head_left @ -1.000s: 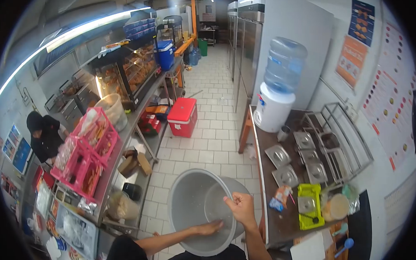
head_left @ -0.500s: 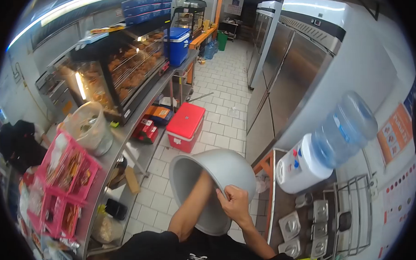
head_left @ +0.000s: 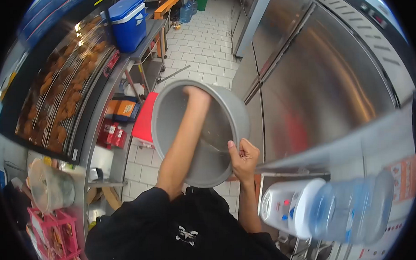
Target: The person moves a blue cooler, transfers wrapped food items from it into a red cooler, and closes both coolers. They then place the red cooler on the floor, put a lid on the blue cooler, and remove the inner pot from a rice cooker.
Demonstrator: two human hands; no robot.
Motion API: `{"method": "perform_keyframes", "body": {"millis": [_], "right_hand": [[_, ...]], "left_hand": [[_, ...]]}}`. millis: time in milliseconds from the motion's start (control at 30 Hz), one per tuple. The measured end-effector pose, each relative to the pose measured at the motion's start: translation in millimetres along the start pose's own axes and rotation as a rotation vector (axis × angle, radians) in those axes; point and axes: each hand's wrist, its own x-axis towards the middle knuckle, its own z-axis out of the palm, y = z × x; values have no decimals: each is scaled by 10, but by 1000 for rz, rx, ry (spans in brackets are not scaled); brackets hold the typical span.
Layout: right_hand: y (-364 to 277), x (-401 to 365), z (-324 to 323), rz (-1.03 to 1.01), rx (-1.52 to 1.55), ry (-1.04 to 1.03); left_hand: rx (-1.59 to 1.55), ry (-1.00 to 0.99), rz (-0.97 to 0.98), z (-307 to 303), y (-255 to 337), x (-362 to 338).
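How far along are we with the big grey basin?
Done: the basin is up off any surface and looks empty inside. In hand: the right hand grips its near rim, and the left hand reaches inside to the far wall. Left: it is not yet set down anywhere.

Bright, even light; fisheye-warped edges, dark corners, steel glare.

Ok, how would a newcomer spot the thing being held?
Start at the stainless-steel fridge doors on the right. Left of them is a large round grey metal basin, rim gripped by the right hand. Unlike the red cooler box behind it, it is bowl-shaped and held up.
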Motion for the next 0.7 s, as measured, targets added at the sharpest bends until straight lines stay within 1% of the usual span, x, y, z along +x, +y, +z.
{"method": "perform_keyframes", "body": {"millis": [200,233,300,367,433,500,533,633,700], "right_hand": [[793,1674,556,-179,-52,-171],[914,1941,614,-174,-58,-181],[1168,2573,739,-188,-92,-185],[1457,3162,852,-194,-150,-146],[1826,3720,1107,-164,-153,-130],[2138,4256,1441,-156,-129,-139],[2300,4529,1668,-164,-115,-149],[2698,5364,2103,-82,-57,-132],[2913,5964,2276,-67,-47,-108]], "left_hand": [[21,-38,104,533,182,1899],[24,-42,121,611,173,2228],[57,-46,205,734,411,2848],[129,-34,339,707,828,3464],[258,-21,511,662,1368,4120],[417,-25,603,656,1713,4869],[506,-32,641,698,1796,5281],[858,-66,665,783,1673,6552],[1004,-73,630,919,1631,7217]]}}
